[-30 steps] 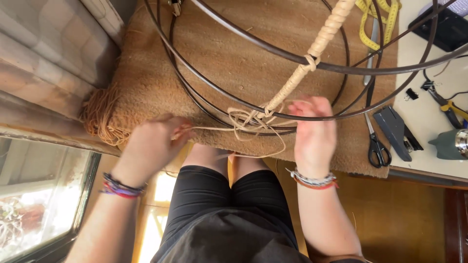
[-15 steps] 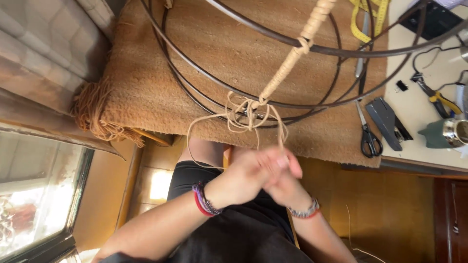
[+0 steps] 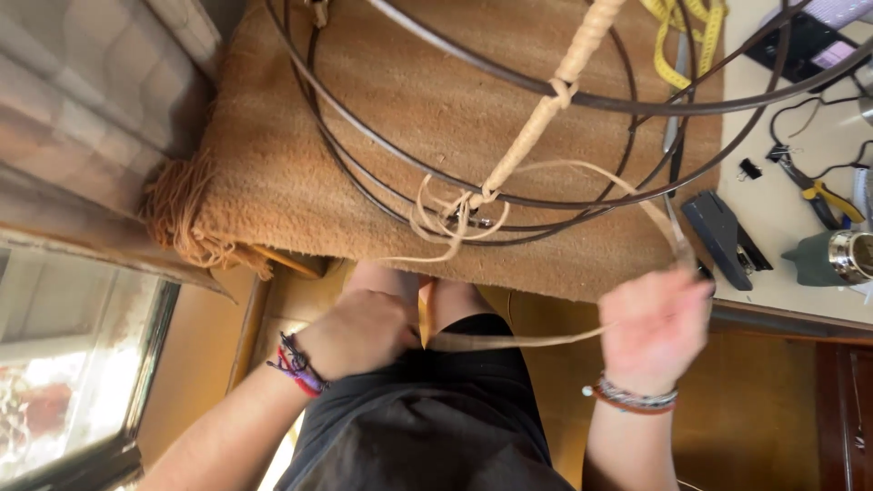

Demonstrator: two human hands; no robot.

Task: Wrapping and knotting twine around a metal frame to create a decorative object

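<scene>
Hands: apart now, were joined half a second ago | left hand [image 3: 359, 332] fisted on cord [image 3: 509, 341] | right hand [image 3: 657, 323] pinching it, blurred | cord drawn taut from knot [image 3: 455, 214] on wire frame [image 3: 546, 95].

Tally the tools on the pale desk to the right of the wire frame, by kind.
Dark grey stapler: 1
Yellow-handled pliers: 1
Yellow measuring tape: 1
Small black binder clip: 1
Total: 4
</scene>
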